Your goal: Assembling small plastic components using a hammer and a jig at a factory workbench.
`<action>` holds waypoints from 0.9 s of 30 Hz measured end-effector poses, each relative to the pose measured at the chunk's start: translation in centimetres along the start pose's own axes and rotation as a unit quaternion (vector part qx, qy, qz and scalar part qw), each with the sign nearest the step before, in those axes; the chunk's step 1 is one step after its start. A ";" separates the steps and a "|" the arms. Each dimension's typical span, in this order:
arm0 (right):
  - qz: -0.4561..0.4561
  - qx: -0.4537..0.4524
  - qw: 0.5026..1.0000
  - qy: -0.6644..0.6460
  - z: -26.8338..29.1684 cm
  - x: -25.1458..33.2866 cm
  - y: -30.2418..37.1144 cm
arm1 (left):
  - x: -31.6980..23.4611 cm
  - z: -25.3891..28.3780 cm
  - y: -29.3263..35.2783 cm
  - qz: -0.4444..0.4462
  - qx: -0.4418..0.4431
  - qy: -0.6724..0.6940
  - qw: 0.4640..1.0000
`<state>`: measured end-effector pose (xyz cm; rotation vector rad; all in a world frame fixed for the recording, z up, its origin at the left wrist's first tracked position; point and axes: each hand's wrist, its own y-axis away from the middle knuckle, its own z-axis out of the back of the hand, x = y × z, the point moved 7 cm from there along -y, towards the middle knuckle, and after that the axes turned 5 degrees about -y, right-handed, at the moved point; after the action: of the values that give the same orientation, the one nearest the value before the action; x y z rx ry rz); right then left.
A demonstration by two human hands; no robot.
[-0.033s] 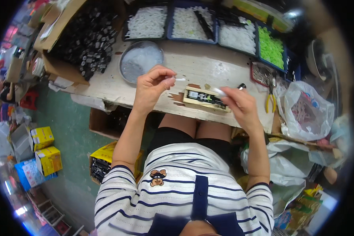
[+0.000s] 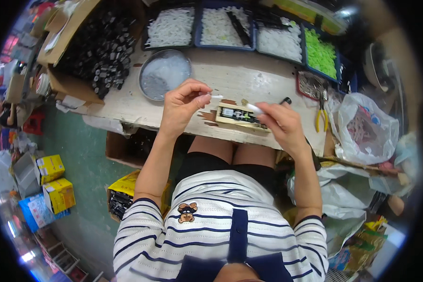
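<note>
My left hand (image 2: 185, 104) is raised over the table's near part, thumb and forefinger pinching a small white plastic piece (image 2: 217, 97) whose end points right. My right hand (image 2: 285, 126) grips a white, blunt-ended rod (image 2: 254, 109) that points left toward that piece, with a gap between the two. Below the right fingers lies a narrow cream-coloured holder (image 2: 219, 118) with black, white and green small parts (image 2: 239, 114) set in it; my right hand hides its right end. A black rounded tip (image 2: 285, 100) shows just behind my right hand; whether it belongs to the rod, I cannot tell.
A round metal pan (image 2: 160, 96) holding translucent material stands left. Beyond it is a carton of black parts (image 2: 109, 56). Trays of white pieces (image 2: 170, 29) and green pieces (image 2: 320, 54) line the back. Yellow-handled pliers (image 2: 321, 117) and a plastic bag (image 2: 366, 148) lie right.
The white rod in my right hand has shifted slightly left, nearer the piece in my left hand. The whole view has moved a little; the left hand keeps its pinch.
</note>
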<state>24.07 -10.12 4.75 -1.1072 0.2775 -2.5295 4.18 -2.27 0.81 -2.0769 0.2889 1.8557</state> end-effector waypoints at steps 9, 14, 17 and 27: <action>0.009 -0.002 1.000 -0.019 -0.5 -0.1 -0.3 | 0.7 -4.0 -0.2 -0.029 0.059 -0.018 0.998; -0.004 0.018 0.999 -0.037 -0.7 -0.7 0.1 | -0.2 -4.8 0.0 -0.111 0.061 -0.096 0.987; -0.086 0.057 0.983 -0.154 -1.2 -2.0 0.6 | -0.9 -5.7 0.3 -0.169 0.082 -0.120 0.975; -0.338 0.100 0.857 -0.375 -1.9 -5.2 3.7 | -0.8 -7.7 0.5 -0.217 0.128 -0.211 0.945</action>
<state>26.83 -11.32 -1.15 -2.2626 -0.6794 -2.2805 10.99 -5.71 2.19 -1.3882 -0.0361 1.8094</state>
